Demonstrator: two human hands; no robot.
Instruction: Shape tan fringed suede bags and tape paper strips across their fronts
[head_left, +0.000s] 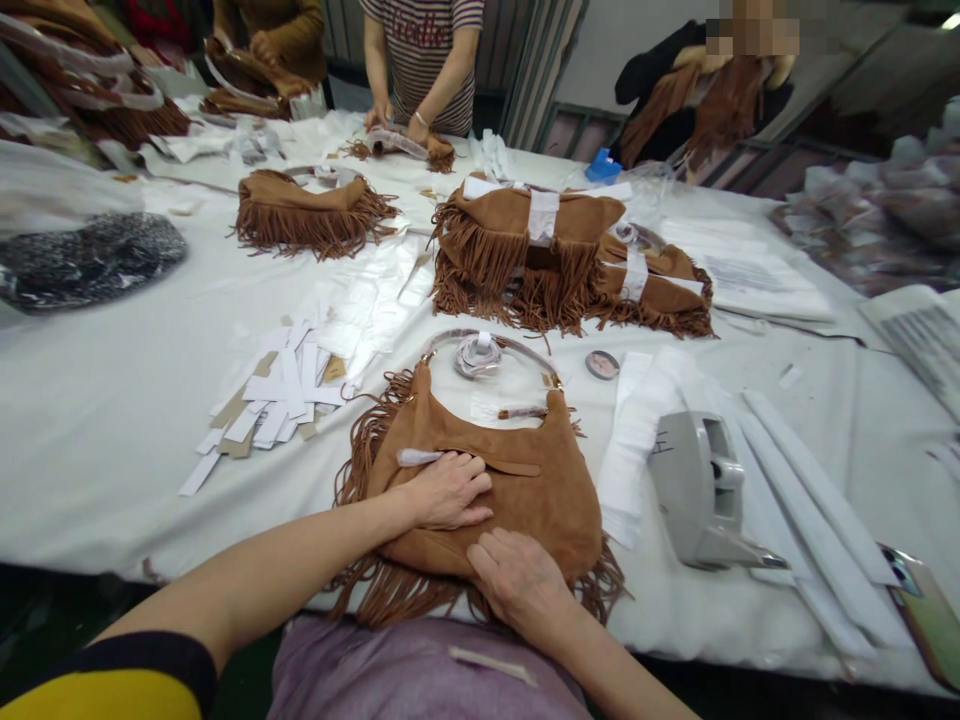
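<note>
A brown suede fringed bag lies flat at the near edge of the white-covered table, its wrapped handle arching away from me. My left hand rests flat on the bag's upper left, fingers stretched out, beside a small white wrapped piece. My right hand presses palm down on the bag's lower edge near the fringe, fingers extended. Neither hand holds anything.
A grey tape dispenser and white paper strips lie to the right. Loose paper slips lie to the left. More fringed bags sit farther back. Other people work at the far side.
</note>
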